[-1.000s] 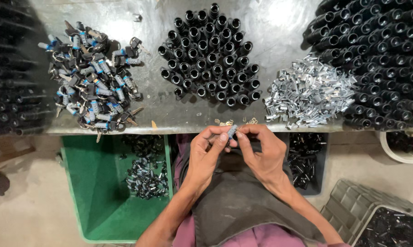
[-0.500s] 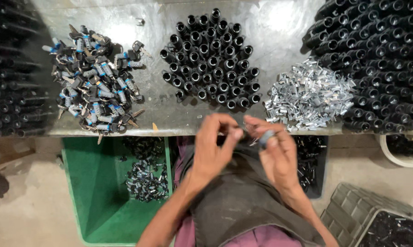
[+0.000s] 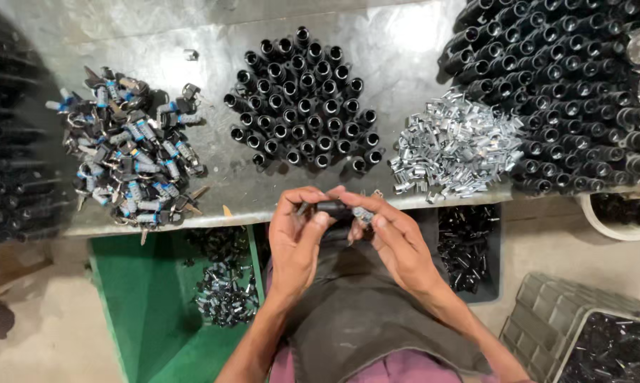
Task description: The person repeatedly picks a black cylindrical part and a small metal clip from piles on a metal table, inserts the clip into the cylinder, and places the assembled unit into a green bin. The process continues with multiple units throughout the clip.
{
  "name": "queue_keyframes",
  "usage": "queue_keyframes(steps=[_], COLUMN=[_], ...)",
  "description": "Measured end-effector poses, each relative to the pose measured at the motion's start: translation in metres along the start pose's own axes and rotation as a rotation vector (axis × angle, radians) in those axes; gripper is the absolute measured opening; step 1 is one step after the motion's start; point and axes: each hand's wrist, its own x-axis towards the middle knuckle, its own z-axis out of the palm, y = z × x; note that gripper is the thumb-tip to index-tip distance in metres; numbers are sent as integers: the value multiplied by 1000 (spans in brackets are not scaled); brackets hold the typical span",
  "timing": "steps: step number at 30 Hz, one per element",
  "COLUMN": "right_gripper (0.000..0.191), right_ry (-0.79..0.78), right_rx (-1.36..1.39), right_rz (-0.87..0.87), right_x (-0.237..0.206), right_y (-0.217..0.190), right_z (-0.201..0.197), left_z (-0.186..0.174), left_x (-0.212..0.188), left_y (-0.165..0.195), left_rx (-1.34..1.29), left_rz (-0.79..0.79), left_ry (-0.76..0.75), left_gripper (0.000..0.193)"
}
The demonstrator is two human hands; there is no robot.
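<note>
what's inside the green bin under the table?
The green bin holds a small heap of dark metal parts near its right wall. Its far end runs beneath the table, so anything lying there is covered.

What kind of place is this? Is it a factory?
Probably a small assembly workshop. Both hands, left hand and right hand, hold a black tube at a metal table heaped with black tubes and silver clips.

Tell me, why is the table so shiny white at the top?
Head view: glare washes out the metal table near its far edge; the left side sinks into dark shadow; the hands and black tubes stay sharp, evenly lit.
</note>
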Motion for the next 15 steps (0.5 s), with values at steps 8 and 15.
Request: queue_keyframes(steps=[8, 15], right_gripper=[18, 16], right_ry=[40, 28], right_rx=[70, 135], right_rz=[-30, -1], right_x=[1, 1], right_y=[11, 17], right_z=[3, 5], left_z=[8, 11], left_x=[-1, 4], left_y=[33, 56], left_rx=[568, 972], left_rz=[41, 110], left_ry=[-32, -208], left_gripper=[43, 45])
